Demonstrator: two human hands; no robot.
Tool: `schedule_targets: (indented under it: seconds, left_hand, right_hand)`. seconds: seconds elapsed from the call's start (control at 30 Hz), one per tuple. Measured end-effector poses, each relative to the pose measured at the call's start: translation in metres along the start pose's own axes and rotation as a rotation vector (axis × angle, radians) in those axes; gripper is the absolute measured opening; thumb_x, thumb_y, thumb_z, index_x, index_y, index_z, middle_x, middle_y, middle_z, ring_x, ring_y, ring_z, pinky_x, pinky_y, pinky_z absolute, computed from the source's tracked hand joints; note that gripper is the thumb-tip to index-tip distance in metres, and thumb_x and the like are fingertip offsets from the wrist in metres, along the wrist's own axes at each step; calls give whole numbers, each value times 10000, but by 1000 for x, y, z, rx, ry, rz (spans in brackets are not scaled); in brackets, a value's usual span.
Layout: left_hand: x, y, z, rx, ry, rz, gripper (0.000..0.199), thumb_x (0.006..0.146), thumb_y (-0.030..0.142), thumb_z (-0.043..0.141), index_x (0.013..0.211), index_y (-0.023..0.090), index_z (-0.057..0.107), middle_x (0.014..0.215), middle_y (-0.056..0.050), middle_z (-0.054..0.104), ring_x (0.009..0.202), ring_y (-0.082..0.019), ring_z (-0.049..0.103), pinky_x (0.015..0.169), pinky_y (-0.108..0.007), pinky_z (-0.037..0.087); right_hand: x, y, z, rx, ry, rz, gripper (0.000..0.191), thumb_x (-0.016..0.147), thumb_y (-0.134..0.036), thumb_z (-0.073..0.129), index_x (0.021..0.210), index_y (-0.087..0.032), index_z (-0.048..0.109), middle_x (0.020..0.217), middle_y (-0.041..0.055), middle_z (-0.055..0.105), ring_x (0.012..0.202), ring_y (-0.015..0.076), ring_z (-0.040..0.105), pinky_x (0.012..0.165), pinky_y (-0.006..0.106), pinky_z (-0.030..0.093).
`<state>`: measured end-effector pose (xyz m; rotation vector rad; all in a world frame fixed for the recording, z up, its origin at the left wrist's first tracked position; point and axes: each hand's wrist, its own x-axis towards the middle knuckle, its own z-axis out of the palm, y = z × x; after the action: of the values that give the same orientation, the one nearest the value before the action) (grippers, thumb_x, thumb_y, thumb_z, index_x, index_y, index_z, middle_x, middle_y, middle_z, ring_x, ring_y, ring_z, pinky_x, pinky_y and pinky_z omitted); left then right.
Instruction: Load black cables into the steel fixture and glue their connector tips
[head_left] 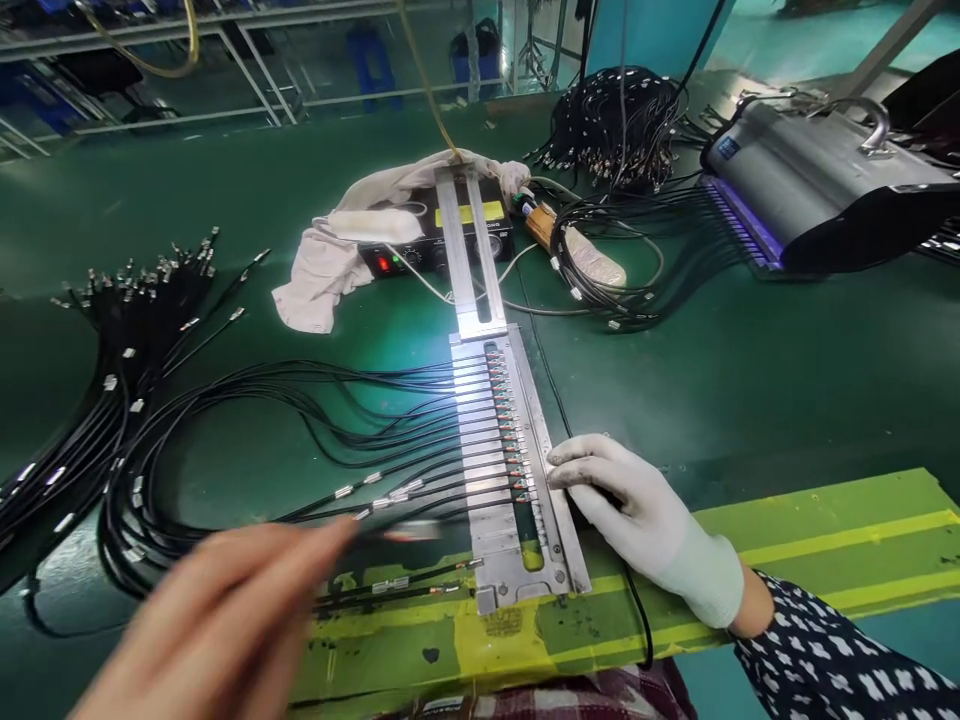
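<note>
My bare left hand (232, 610), smeared by motion, pinches a thin black cable whose blurred end (412, 531) points at the metal fixture (487, 590). In the fixture's slot lies a row of cable ends (512, 430) with coloured wires and metal connectors, their black cables running off to the left. My right hand (637, 510), in a white glove, rests its outstretched fingertips on the fixture's right-hand rail and grips nothing. Below my left fingertips, two loose cable ends (405, 582) with silvery connectors lie beside the fixture's lower left edge.
A bundle of black cables (150, 320) lies at left. Behind the fixture stand a black control box (420, 255), a cloth (315, 275) and a wrapped handle (577, 245). A silver machine (817, 180) with purple light and a cable heap (611, 125) are at right.
</note>
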<state>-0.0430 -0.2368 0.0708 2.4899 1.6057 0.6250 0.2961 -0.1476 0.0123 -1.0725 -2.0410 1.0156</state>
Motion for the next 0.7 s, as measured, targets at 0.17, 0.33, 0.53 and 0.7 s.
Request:
schedule_targets:
  seconds: [0.17, 0.33, 0.53, 0.7]
  left_hand:
    - [40, 36, 51, 8, -131, 259, 441, 967, 90, 354, 1332, 199, 576, 971, -75, 645, 863, -160, 619, 760, -252, 521]
    - [47, 34, 65, 37, -182, 277, 436, 977, 74, 306, 1299, 164, 586, 998, -88, 651, 883, -167, 622, 767, -257, 527]
    - [53, 34, 60, 14, -287, 335, 427, 993, 111, 302, 1352, 141, 533, 1059, -108, 656, 906, -190, 627, 787, -297, 550]
    - [41, 23, 64, -111, -319, 240, 445, 969, 73, 354, 1382, 165, 490, 1218, -100, 615, 1133, -170, 571, 967, -248, 494]
  right_hand:
    - [0, 2, 0, 14, -11, 16, 218, 947, -120, 498, 1001, -225, 681, 1141, 68, 627, 1076, 218, 608, 916, 382, 534]
    - [2, 2, 0, 26, 7, 1, 210, 940, -128, 506, 994, -220, 687, 1105, 70, 644, 1042, 219, 623, 900, 380, 545]
    - [3, 4, 0, 61, -6, 21, 208, 938, -118, 506, 997, -215, 681, 1108, 61, 633, 1037, 202, 613, 905, 364, 524]
    - [5, 6, -1, 86, -8, 16, 204, 940, -126, 501, 988, -215, 678, 1087, 63, 638, 1004, 205, 620, 878, 367, 524]
